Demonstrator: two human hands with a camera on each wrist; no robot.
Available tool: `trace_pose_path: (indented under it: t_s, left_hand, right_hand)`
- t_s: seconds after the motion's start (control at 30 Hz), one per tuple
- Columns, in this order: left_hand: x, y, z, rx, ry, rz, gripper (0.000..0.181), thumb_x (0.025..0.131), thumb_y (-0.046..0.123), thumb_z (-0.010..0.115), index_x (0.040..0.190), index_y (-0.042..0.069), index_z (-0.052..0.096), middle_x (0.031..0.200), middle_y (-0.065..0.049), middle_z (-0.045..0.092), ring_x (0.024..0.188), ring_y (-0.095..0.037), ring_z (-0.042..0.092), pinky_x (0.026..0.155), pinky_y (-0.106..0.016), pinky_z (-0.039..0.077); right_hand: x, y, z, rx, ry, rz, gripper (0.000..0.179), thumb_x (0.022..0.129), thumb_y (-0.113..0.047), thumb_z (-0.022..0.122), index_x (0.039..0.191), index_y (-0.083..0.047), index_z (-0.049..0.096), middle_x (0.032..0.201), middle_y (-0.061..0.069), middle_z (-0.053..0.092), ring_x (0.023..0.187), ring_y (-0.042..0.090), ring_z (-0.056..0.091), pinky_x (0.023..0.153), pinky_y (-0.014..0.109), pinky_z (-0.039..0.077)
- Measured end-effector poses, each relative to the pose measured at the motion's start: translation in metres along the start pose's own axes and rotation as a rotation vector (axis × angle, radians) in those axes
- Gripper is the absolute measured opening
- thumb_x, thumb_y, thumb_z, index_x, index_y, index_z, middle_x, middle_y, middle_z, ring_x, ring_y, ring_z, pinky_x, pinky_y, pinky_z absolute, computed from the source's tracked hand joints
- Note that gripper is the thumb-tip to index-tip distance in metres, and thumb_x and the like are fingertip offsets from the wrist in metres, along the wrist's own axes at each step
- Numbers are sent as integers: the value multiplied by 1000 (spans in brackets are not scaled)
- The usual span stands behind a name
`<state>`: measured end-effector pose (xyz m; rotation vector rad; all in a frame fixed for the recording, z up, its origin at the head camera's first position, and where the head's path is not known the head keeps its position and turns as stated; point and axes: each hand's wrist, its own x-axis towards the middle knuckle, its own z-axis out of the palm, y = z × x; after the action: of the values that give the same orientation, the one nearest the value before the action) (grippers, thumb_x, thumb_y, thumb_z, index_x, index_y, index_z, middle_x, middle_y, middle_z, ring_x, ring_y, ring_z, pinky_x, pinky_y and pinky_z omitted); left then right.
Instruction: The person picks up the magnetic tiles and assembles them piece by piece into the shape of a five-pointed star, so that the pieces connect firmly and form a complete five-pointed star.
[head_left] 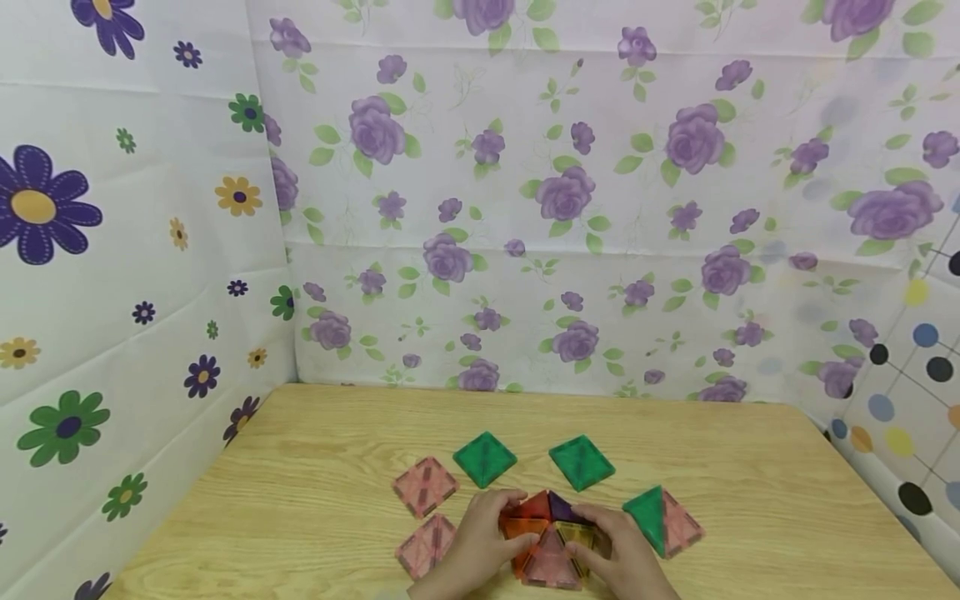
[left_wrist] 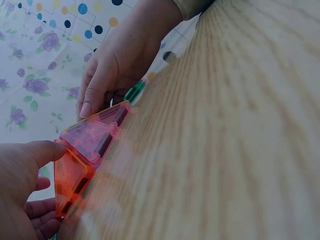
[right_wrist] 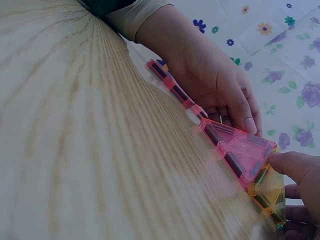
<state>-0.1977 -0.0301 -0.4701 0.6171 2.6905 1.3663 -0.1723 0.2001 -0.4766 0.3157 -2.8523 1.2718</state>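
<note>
A low, raised cluster of translucent triangular magnetic tiles sits on the wooden table. Its pink tile (head_left: 551, 563) faces the near side, with an orange tile (head_left: 523, 527) on the left, a yellow tile (head_left: 576, 534) on the right, and red (head_left: 536, 505) and purple (head_left: 560, 507) tiles behind. My left hand (head_left: 480, 540) holds the left side, its thumb on the orange tile (left_wrist: 71, 175). On the opposite side, my right hand (head_left: 621, 546) grips the cluster with its thumb at the yellow tile (right_wrist: 269, 187). The fingers partly hide the far sides.
Two green diamonds (head_left: 485, 459) (head_left: 582, 462) lie flat behind the cluster. Two pink diamonds (head_left: 425, 487) (head_left: 427, 546) are at the left, the nearer partly behind my left arm. A green-and-pink diamond (head_left: 663, 522) lies right of my right hand. Patterned cloths (head_left: 510, 200) surround the table (head_left: 322, 467).
</note>
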Motion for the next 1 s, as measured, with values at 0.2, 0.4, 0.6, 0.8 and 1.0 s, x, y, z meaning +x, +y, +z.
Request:
trace_pose_path:
  t_s: [0.2, 0.4, 0.6, 0.8, 1.0]
  left_hand:
    - [-1, 1, -2, -17, -11, -7, 52, 85, 39, 72, 128, 12, 58, 122, -4, 60, 115, -27, 51, 89, -37, 49]
    - [-1, 5, -11, 40, -16, 63, 55, 87, 41, 69, 131, 11, 55, 128, -7, 57, 119, -29, 51, 92, -42, 50]
    - [4, 8, -31, 104, 22, 120, 55, 87, 37, 70, 134, 13, 54, 131, -8, 55, 123, -31, 50, 98, -52, 46]
    - [15, 2, -53, 194, 59, 150, 55, 84, 28, 75, 132, 11, 55, 130, -13, 56, 123, -35, 50, 97, -53, 47]
    - [27, -1, -70, 389, 112, 200, 59, 80, 28, 79, 131, 9, 56, 126, -15, 58, 116, -35, 55, 93, -50, 50]
  right_hand:
    - [0, 0, -1, 13, -7, -3, 52, 83, -45, 70, 126, -16, 62, 130, 7, 61, 116, 31, 53, 91, 47, 50]
    - [4, -2, -7, 78, -65, -28, 54, 88, -43, 66, 130, -10, 59, 131, 13, 60, 117, 36, 56, 90, 47, 52]
    - [4, -15, -19, 104, -78, -10, 53, 89, -38, 66, 131, -7, 57, 135, 22, 53, 121, 45, 51, 86, 51, 53]
    - [13, -33, -30, 22, -2, -66, 51, 86, -37, 70, 129, -12, 59, 131, 14, 59, 117, 37, 55, 85, 44, 54]
    - [29, -49, -42, -64, 21, -191, 49, 87, -38, 68, 128, -12, 59, 123, 10, 63, 107, 31, 60, 81, 38, 54]
